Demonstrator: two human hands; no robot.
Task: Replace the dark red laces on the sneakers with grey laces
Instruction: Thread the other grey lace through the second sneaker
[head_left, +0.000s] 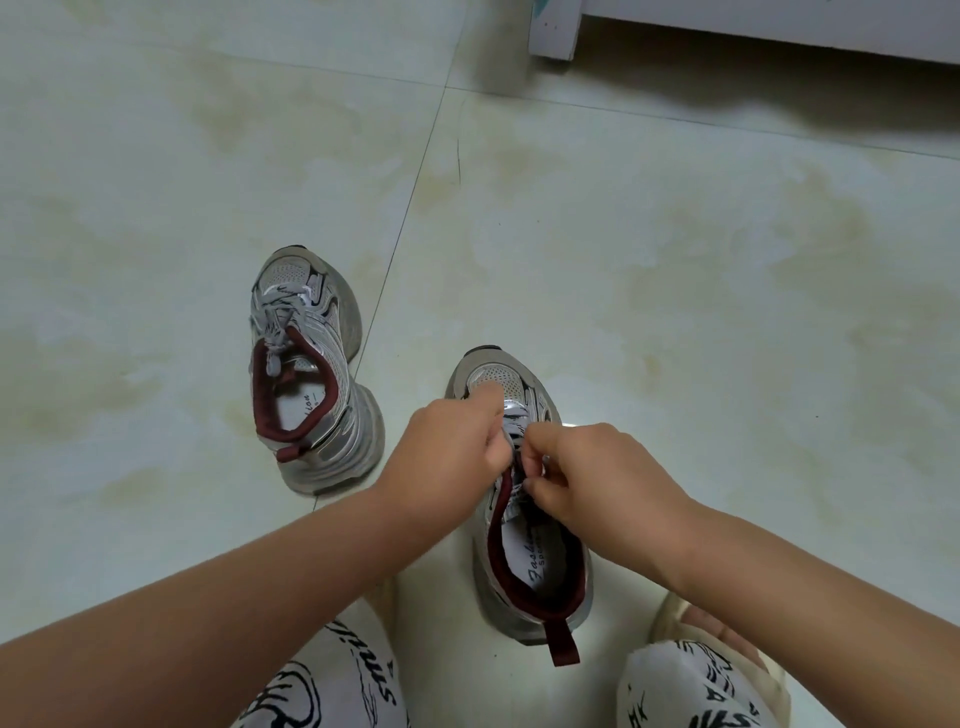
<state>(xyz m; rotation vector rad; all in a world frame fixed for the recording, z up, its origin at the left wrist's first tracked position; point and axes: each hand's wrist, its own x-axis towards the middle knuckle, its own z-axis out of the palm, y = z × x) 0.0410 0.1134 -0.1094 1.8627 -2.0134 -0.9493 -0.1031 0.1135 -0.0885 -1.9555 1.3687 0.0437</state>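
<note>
On the floor at about 5 o'clock from the already grey-laced sneaker (311, 374), the near sneaker (524, 499) sits steady while the left hand (447, 447) and right hand (597, 478) each pinch its soft, limp grey lace (511, 434), best taken near the stiff tips.

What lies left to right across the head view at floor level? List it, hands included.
Far sneaker with grey laces tied → left hand → right hand, both hands pinching laces over the near sneaker.

Two sneakers (311, 364), two hands (447, 447)
</note>
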